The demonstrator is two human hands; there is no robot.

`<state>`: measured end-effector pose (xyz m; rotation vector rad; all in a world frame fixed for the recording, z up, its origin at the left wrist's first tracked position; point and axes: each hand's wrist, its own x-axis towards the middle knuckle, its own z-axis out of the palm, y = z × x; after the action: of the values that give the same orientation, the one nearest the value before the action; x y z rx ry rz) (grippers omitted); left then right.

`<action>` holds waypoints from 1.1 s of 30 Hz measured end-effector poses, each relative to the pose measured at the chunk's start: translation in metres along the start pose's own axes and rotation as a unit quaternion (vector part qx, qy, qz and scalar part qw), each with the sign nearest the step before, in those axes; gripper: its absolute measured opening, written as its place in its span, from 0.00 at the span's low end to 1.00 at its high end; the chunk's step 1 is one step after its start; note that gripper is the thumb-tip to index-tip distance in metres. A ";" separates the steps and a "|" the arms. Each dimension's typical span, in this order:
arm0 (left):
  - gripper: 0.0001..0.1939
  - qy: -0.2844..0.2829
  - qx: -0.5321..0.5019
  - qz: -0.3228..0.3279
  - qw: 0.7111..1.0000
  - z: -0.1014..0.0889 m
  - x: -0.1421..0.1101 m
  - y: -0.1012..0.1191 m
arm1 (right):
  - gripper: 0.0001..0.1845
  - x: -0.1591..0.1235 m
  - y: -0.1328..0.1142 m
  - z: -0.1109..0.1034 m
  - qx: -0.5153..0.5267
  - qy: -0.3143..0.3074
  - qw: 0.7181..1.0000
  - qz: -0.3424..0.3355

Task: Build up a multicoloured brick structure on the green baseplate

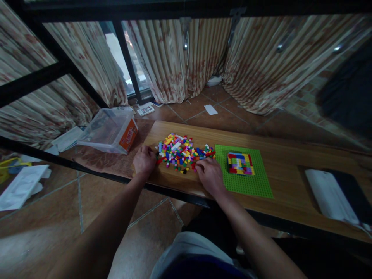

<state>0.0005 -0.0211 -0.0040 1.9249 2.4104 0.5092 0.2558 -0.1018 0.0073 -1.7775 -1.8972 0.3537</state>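
A heap of small building bricks (178,151) in many colours lies spread on the wooden table. At the heap's left edge rests my left hand (144,159), its fingers curled in; what they hold, if anything, is hidden. My right hand (210,176) is at the lower right edge of the heap, fingers bent together beside red bricks, and I cannot make out anything in them. Just right of that hand lies a green baseplate (263,182). It carries a low, roughly square build of coloured bricks (240,164), with red, yellow, blue and white pieces showing.
A clear plastic bin (100,130) with an orange label stands left of the heap. On the table's right end lie a white object (329,193) and a dark flat one (356,193). The table (290,174) has a dark front edge. Curtains (171,58) hang behind.
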 end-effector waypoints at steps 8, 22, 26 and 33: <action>0.11 -0.005 -0.003 -0.008 1.000 -0.001 0.000 0.001 | 0.11 0.013 -0.016 -0.010 -0.099 -0.080 0.988 0.084; 0.11 0.004 0.002 -0.004 1.000 -0.001 0.001 0.000 | 0.12 -0.001 -0.008 -0.024 0.008 0.001 0.997 0.078; 0.11 0.004 -0.003 -0.005 1.000 -0.002 0.000 0.001 | 0.11 -0.023 0.014 -0.043 0.161 0.053 0.982 0.084; 0.11 0.000 0.001 -0.011 1.000 -0.003 0.001 0.002 | 0.14 -0.048 0.078 -0.086 0.119 0.136 0.974 0.140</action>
<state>0.0016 -0.0205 -0.0005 1.8959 2.4301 0.5057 0.3683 -0.1532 0.0300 -1.8247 -1.3604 0.3946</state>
